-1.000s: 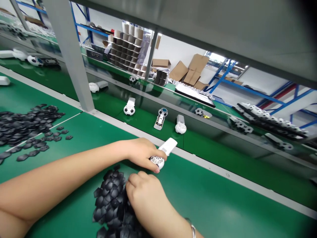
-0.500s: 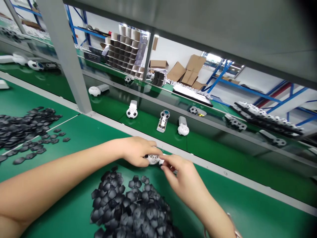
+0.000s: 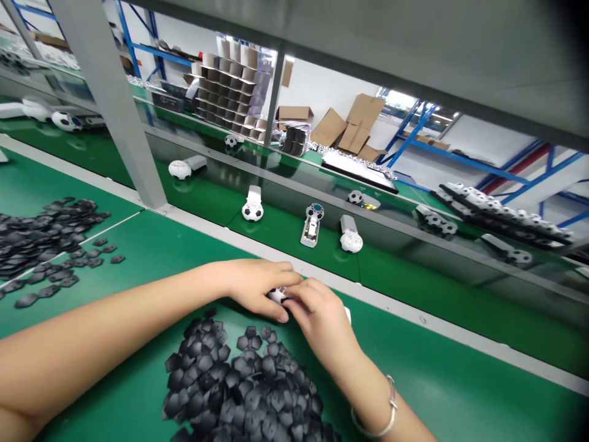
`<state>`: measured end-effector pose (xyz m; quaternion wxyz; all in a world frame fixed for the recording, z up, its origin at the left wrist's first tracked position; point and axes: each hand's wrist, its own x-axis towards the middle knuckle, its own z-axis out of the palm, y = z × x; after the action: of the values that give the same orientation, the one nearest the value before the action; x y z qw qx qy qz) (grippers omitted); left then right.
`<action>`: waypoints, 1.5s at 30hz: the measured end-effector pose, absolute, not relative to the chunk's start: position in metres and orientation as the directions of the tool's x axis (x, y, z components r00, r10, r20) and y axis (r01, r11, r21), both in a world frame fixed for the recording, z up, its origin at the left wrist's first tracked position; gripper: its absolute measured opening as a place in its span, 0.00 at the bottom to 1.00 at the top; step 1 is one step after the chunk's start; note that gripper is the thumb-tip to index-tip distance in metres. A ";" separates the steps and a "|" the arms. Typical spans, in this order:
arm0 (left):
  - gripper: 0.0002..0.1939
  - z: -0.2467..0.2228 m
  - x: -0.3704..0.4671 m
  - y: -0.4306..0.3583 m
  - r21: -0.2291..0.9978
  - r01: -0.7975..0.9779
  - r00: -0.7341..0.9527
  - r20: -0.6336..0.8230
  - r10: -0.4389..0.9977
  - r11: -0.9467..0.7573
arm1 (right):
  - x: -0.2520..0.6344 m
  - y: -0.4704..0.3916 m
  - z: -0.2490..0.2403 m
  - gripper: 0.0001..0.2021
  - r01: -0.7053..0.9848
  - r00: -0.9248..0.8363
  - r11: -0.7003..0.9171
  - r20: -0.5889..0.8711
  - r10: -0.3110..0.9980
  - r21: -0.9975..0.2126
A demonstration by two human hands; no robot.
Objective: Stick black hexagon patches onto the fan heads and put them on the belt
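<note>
Hands meet at the far edge of the green mat (image 3: 414,374), right up against the metal rail (image 3: 396,307). Your left hand (image 3: 257,285) is clamped over the round head of a small white football-patterned device (image 3: 277,295), and your right hand (image 3: 319,316) closes in on it from the other side, its fingertips (image 3: 294,301) pressing at the ball face. Most of the device is hidden under your fingers; only a sliver of the patterned head and a white corner of its handle show.

It looks like light, rigid moulded plastic, smooth enough to slip, so the grip is best kept around the sides of the head, leaving the face free. The black patch pieces (image 3: 248,387) heaped just before your wrists look thin and flexible, easy to pinch by an edge.

Both forearms reach forward low over the mat, the left from the left edge, the right angled in with a bracelet (image 3: 377,417) at the wrist.
</note>
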<state>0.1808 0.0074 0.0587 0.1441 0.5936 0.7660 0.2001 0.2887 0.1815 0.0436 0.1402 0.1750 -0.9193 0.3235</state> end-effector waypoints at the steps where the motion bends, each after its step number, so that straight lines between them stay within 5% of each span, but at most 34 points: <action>1: 0.20 0.058 0.180 0.008 0.492 0.846 -0.248 0.025 0.968 0.204 | 0.288 0.183 0.046 0.06 -0.392 -0.908 0.741 0.360 -0.215 -0.545; 6: 0.18 0.054 0.174 0.009 0.600 0.784 -0.231 0.043 0.972 0.159 | 0.281 0.204 0.061 0.07 -0.398 -0.898 0.716 0.405 -0.175 -0.573; 12: 0.16 0.061 0.131 -0.018 0.739 0.650 -0.391 0.129 0.911 0.175 | 0.255 0.248 0.033 0.11 -0.139 -0.869 0.785 0.455 0.196 -0.604; 17: 0.22 0.051 0.089 -0.045 0.821 0.495 -0.853 0.397 0.338 0.285 | 0.213 0.259 -0.007 0.25 0.022 -0.880 0.889 0.413 0.234 -0.457; 21: 0.22 0.027 0.073 -0.053 0.733 0.423 -0.884 0.463 0.065 0.533 | 0.174 0.248 -0.009 0.30 0.177 -0.874 0.876 0.338 0.350 -0.449; 29: 0.27 0.030 0.088 -0.049 0.556 0.442 -0.865 0.472 0.170 0.704 | 0.168 0.255 0.005 0.27 0.187 -0.783 0.703 0.328 0.528 -0.686; 32: 0.27 0.042 0.114 -0.027 0.568 0.572 -0.817 0.458 0.349 0.592 | 0.203 0.238 0.011 0.27 0.052 -0.807 0.664 0.360 0.468 -0.746; 34: 0.38 0.047 0.135 -0.006 0.751 0.535 -0.812 0.330 0.482 0.388 | 0.229 0.217 0.016 0.24 -0.077 -0.837 0.646 0.401 0.372 -0.760; 36: 0.43 0.052 0.156 0.012 0.913 0.396 -0.767 0.271 0.582 0.097 | 0.251 0.196 0.023 0.23 -0.348 -0.886 0.532 0.456 0.083 -0.772; 38: 0.38 0.061 0.171 0.019 0.947 0.318 -0.780 0.280 0.560 -0.031 | 0.268 0.180 0.031 0.17 -0.430 -0.900 0.456 0.406 -0.156 -0.779; 42: 0.44 0.085 0.176 0.005 0.798 0.547 -0.727 0.304 0.616 0.251 | 0.287 0.172 0.041 0.08 -0.351 -0.928 0.497 0.223 -0.299 -0.793; 45: 0.45 0.093 0.169 -0.008 0.493 0.638 -0.739 0.179 0.649 0.591 | 0.297 0.172 0.044 0.06 -0.391 -0.867 0.531 0.107 -0.488 -0.752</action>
<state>0.1688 -0.0084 0.0926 0.0099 0.3609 0.8919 0.2725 0.2975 0.1724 0.0438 -0.0580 0.2517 -0.8729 0.4139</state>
